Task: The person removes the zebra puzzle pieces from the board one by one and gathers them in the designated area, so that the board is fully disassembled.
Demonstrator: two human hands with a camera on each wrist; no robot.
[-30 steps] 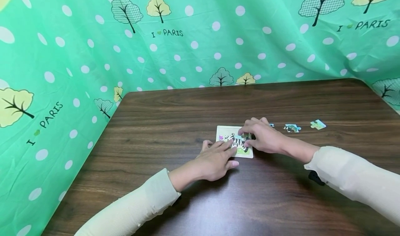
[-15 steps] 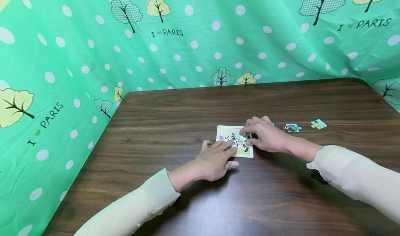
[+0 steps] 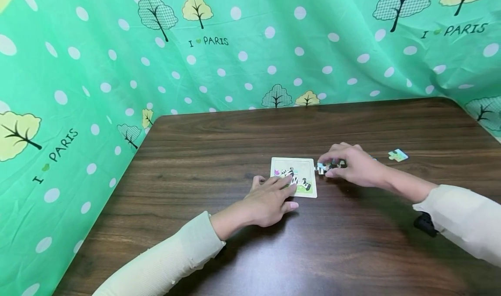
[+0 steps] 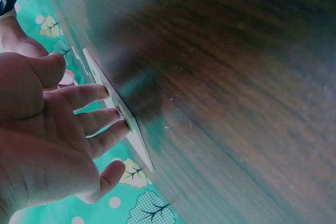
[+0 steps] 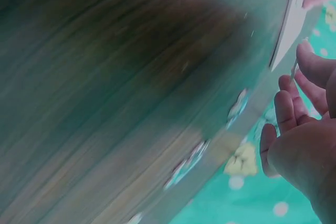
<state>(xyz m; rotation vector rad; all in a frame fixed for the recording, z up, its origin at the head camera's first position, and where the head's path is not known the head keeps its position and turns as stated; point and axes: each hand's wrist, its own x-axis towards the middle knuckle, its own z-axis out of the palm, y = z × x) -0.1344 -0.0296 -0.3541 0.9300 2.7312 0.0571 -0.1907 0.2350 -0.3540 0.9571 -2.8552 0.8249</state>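
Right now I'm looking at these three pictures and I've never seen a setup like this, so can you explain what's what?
There is no robot here, just a person's two bare hands. The widest picture comes from a camera worn on the head, looking forward and down. The other two are taken from the left and right wrists, so their scenes look tilted.

On the dark wood-grain table lies a pale-framed zebra jigsaw board, with loose jigsaw pieces to its right. A green polka-dot cloth hangs behind.

The left hand rests its outstretched fingers on the board. The right hand pinches one jigsaw piece close to the board's right edge; whether that piece touches the table, I can't tell.
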